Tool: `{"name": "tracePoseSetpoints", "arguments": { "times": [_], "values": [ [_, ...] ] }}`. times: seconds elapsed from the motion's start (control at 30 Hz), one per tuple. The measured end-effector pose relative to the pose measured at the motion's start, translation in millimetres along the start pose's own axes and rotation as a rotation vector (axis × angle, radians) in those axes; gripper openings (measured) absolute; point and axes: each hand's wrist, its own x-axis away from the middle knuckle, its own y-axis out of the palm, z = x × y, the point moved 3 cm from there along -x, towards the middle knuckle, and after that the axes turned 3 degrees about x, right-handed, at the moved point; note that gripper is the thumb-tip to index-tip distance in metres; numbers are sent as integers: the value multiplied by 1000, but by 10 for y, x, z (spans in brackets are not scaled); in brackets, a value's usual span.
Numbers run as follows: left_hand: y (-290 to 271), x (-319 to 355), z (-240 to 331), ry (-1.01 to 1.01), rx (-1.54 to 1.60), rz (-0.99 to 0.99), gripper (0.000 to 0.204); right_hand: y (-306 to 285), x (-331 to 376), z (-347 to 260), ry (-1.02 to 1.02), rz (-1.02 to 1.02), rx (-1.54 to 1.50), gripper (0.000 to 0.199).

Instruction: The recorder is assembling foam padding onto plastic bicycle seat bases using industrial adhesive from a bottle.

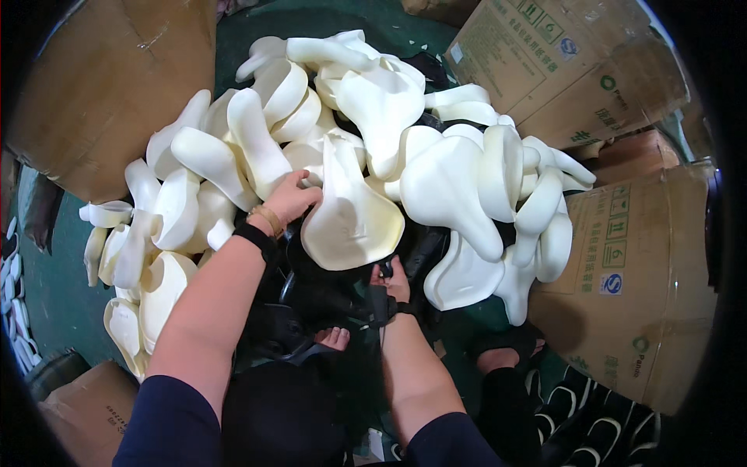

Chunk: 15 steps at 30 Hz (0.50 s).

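the left hand (289, 198) has its fingers curled over the upper edge of a cream foam saddle pad (350, 214) that stands tilted at the front of a big heap of the same cream pads (436, 167), while the right hand (395, 282), just below that pad's lower rim, pinches a small dark part (384, 270) among black pieces (327, 300) near the person's lap. the heap lies on a dark green floor (54, 288), hemmed in by brown cardboard boxes (630, 265) to the right and a large one (109, 86) at upper left. a bare foot (334, 337) shows between the forearms.
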Motion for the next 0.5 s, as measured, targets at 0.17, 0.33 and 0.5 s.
{"name": "tracePoseSetpoints", "arguments": {
  "times": [0.17,0.33,0.5],
  "values": [
    [-28,79,-10,-22,96,-185,52,143,370,40,-87,55,145,26],
    [98,277,-90,-5,62,-299,65,-70,1287,71,-257,69,426,24],
    [71,719,-76,-310,646,-465,40,-685,2015,-515,-382,171,500,17]
  ]
}}
